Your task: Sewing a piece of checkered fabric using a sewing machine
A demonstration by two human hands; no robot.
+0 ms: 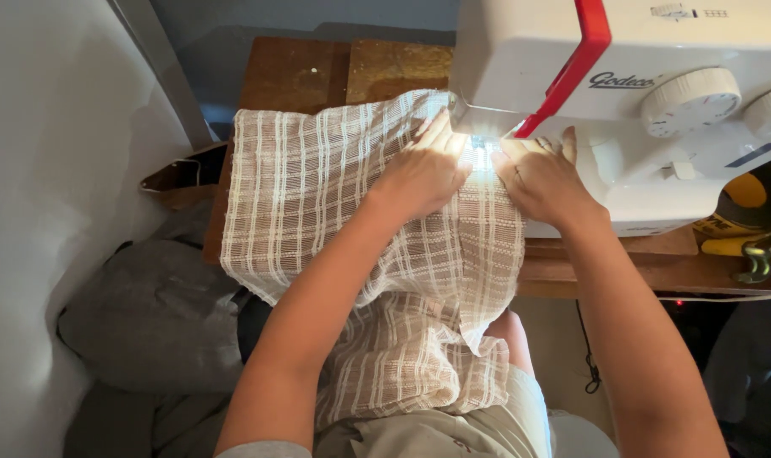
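A beige and white checked fabric (317,187) lies spread over a wooden table (300,72) and hangs down onto my lap. My left hand (423,170) presses flat on the fabric just left of the lit needle area. My right hand (542,178) rests flat on the fabric's right edge, against the base of a white sewing machine (656,93) with a red stripe. The machine's lamp shines between my two hands. The needle itself is hidden by glare.
Two white dials sit on the machine's front. A yellow and black object (745,203) lies at the right by a metal clamp (754,263). A grey cloth bundle (148,305) sits low on the left beside a white wall. A black cable (587,356) hangs under the table.
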